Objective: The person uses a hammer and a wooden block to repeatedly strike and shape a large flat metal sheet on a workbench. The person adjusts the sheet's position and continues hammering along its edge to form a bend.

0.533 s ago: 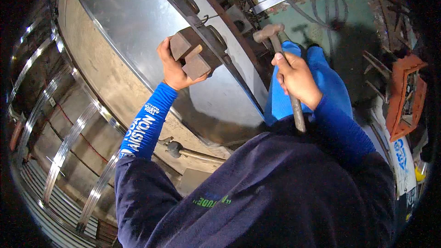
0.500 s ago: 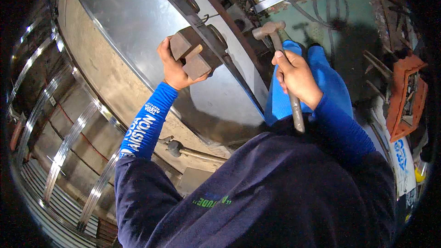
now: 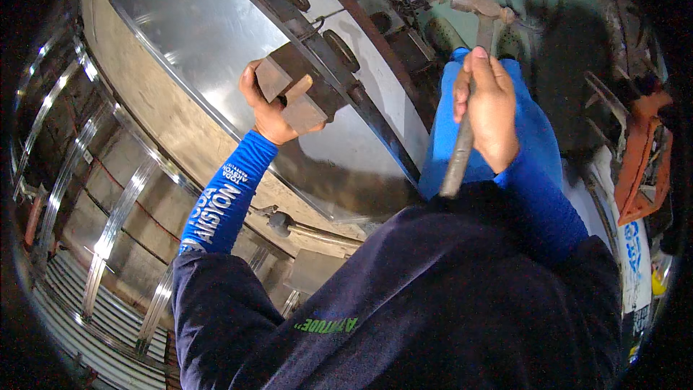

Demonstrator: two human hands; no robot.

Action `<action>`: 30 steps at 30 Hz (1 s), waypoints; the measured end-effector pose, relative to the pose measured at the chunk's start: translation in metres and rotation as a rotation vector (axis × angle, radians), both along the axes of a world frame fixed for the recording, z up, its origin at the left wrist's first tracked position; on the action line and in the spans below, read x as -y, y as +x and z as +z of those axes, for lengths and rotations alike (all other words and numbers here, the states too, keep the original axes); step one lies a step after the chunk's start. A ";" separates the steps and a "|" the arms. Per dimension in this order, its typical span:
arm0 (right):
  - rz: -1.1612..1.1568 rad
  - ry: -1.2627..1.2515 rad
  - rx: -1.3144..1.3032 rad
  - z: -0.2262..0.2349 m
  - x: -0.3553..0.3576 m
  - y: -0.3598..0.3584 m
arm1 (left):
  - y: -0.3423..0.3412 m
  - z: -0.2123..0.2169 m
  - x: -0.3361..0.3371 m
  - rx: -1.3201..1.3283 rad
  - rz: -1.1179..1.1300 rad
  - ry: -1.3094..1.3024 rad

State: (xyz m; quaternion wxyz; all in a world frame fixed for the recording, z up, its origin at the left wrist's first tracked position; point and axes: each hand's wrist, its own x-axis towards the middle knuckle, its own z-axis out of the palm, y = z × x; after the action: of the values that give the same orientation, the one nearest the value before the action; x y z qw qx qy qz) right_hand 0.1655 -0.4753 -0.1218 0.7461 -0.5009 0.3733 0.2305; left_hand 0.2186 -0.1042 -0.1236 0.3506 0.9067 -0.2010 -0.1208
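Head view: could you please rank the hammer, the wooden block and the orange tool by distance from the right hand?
1. Hammer: gripped in the right hand.
2. Wooden block: to its left, held by the left hand.
3. Orange tool: far right edge.

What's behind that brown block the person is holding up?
Behind the brown block in the left hand runs a dark metal bar across a shiny metal sheet. The part of the bar the block covers cannot be seen.
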 end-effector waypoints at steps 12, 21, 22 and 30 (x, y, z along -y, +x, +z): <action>-0.034 -0.072 -0.063 -0.008 -0.002 -0.011 | 0.000 0.001 0.011 0.073 -0.016 0.062; 0.190 0.091 -0.106 0.008 -0.004 0.013 | 0.001 0.005 0.007 -0.025 -0.037 0.061; 0.020 0.050 -0.087 0.002 -0.002 0.016 | 0.002 0.002 0.005 -0.028 -0.043 0.025; 0.505 0.287 -0.065 0.025 -0.025 0.017 | -0.007 0.001 -0.005 -0.195 -0.022 -0.019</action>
State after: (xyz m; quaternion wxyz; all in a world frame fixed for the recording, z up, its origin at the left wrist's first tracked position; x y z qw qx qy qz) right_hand 0.1824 -0.4499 -0.0964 0.7160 -0.4597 0.2241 0.4752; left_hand 0.2115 -0.0992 -0.1226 0.3756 0.8850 -0.1773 -0.2103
